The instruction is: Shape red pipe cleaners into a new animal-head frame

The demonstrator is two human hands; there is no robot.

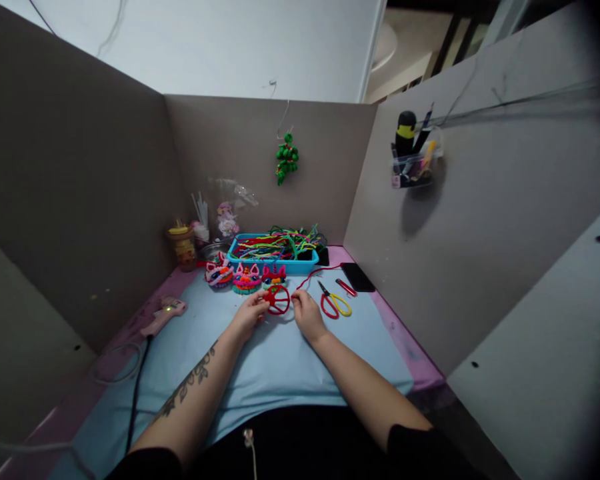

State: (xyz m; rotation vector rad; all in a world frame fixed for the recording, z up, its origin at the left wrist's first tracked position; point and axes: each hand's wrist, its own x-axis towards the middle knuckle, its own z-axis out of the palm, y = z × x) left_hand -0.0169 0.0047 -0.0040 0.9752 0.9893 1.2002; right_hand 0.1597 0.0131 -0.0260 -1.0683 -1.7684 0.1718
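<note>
My left hand has its fingers closed on the left side of a red ring with spokes like a small wheel. Close to the ring's right side, my right hand pinches a red pipe cleaner, whose long tail runs back toward the upper right. Whether this strand joins the ring is too small to tell. Just behind the ring sit colourful fuzzy animal faces, among them a pink one. Scissors with one red and one yellow handle lie to the right of my right hand.
A blue basket of colourful pipe cleaners stands at the back. Beside the scissors are a red cutter and a black phone. At left lies a pink glue gun with its cord. Partitions enclose the table on three sides.
</note>
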